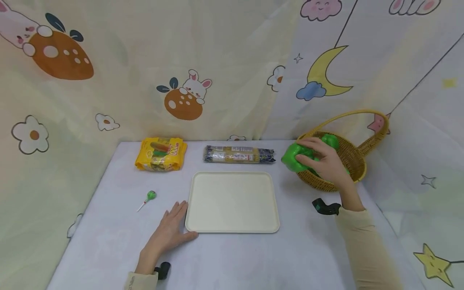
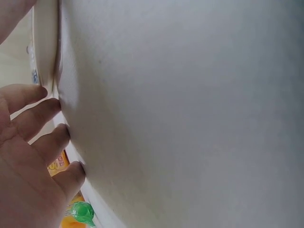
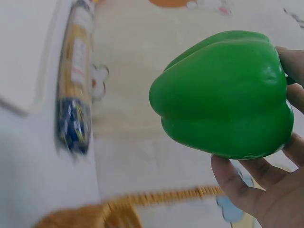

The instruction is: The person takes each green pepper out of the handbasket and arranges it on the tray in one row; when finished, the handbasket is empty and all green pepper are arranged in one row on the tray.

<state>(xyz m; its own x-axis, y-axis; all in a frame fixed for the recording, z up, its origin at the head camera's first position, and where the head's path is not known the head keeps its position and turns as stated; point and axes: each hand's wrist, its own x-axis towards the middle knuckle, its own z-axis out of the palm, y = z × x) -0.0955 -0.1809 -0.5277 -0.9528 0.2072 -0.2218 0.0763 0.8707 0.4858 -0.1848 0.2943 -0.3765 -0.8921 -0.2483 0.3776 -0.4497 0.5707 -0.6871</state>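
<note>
A green bell pepper [image 1: 295,156] is gripped by my right hand [image 1: 324,159], in the air at the left rim of a wicker basket [image 1: 357,161]. The right wrist view shows the pepper [image 3: 223,97] large, with fingers curled round its stem end. More green items, one of them a green pepper [image 1: 330,140], lie in the basket, partly hidden by the hand. My left hand [image 1: 170,231] rests on the table at the left edge of a cream tray [image 1: 232,201], its fingers spread and its thumb near the tray's lower left corner.
A yellow snack packet [image 1: 161,154] stands at the back left. Behind the tray lies a long packet of noodles [image 1: 239,154]. A green-wrapped lollipop [image 1: 151,195] lies left of the tray. The basket's tall handle [image 1: 348,113] arches up by the printed curtain.
</note>
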